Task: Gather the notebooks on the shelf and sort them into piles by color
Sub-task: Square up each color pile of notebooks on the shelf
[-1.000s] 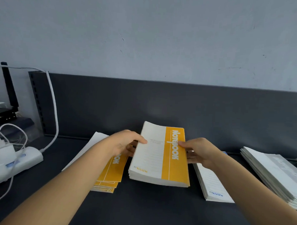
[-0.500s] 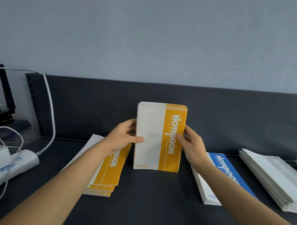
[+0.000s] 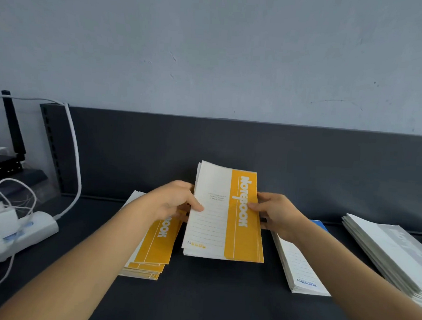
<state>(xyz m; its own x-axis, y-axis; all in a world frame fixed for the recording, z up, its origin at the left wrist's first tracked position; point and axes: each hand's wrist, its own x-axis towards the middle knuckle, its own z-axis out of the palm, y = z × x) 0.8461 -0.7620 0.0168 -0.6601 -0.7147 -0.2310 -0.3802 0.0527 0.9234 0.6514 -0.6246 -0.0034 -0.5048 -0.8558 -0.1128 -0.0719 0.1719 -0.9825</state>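
– Head view: where is the yellow stack (image 3: 223,213)?

– Mid-shelf (image 3: 199,299), both hands clamped on it: left hand (image 3: 176,200) on its left edge, right hand (image 3: 276,212) on its right edge, thumbs on the cover.

– Lifted?

– Its near edge seems just above the shelf; hard to tell.

– Neighbours?

– Yellow pile (image 3: 152,251) left, blue-marked pile (image 3: 299,265) right, grey pile (image 3: 389,250) far right.

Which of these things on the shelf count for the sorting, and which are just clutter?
For the job: yellow notebooks in hand, yellow pile, blue pile, grey pile.
Lying about: power strip, white cable, black router.
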